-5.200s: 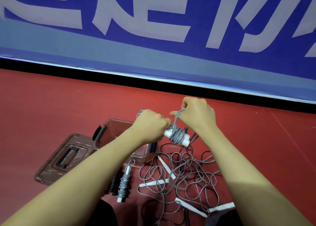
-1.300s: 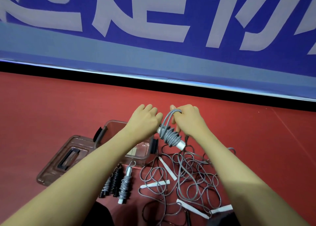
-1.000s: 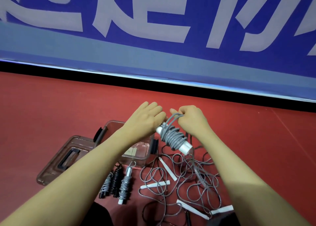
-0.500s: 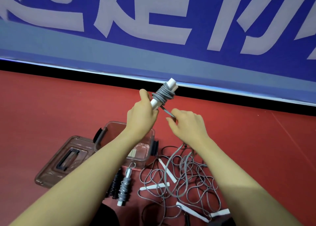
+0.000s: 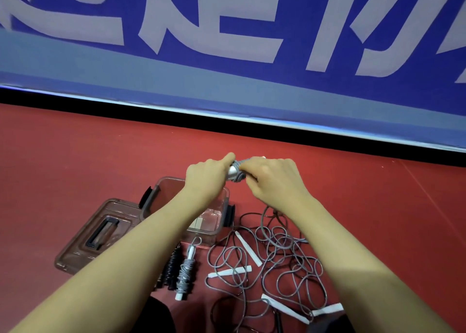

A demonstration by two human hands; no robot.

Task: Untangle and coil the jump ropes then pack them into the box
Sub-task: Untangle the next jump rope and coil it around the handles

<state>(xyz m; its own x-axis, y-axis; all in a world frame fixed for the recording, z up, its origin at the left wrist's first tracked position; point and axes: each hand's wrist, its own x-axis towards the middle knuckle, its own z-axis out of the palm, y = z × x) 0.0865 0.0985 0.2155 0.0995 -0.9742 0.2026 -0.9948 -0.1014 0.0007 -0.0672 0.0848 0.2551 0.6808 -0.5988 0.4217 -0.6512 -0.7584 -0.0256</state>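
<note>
Two bare hands: left hand [image 5: 205, 175] and right hand [image 5: 273, 181], both closed on one grey rope bundle wound round white handles [image 5: 236, 174]. Below the grip, left: one clear brown-tinted plastic box [image 5: 214, 221]; one matching brown lid with recessed handle [image 5: 98, 237] further left. Below the box: one coiled grey rope with white handle [image 5: 186, 273]; at least one coiled black rope [image 5: 171, 266] beside it, exact count unclear. Below the grip, right: one tangle of loose grey cord [image 5: 274, 259] with four white flat handles visible.
</note>
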